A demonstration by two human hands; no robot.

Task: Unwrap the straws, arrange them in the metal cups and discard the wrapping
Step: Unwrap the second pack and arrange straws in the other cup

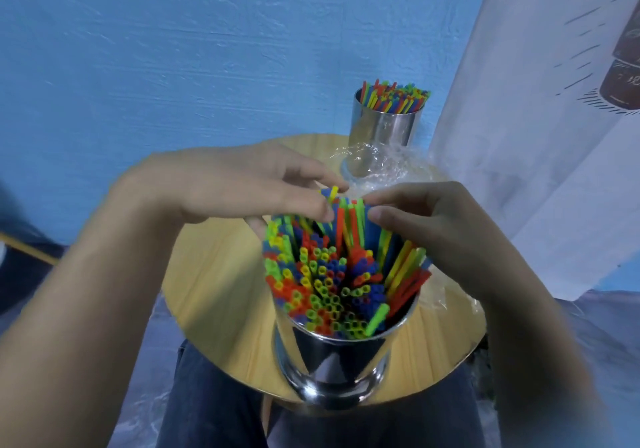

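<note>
A shiny metal cup (332, 361) stands at the near edge of the round wooden table (221, 274), packed with colourful straws (329, 281). My left hand (242, 184) pinches the tops of a few straws at the cup's far rim, among them a yellow one. My right hand (433, 225) touches the same straw tops from the right, thumb and fingers closed on them. A second metal cup (384, 128) full of straws (394, 97) stands at the table's far side. Clear plastic wrapping (381, 167) lies crumpled between the two cups.
A blue wall rises behind the table. A white cloth with a printed picture (540, 118) hangs at the right. My legs in dark trousers (214, 406) are under the table's near edge. More clear wrapping (446, 295) lies to the right of the near cup.
</note>
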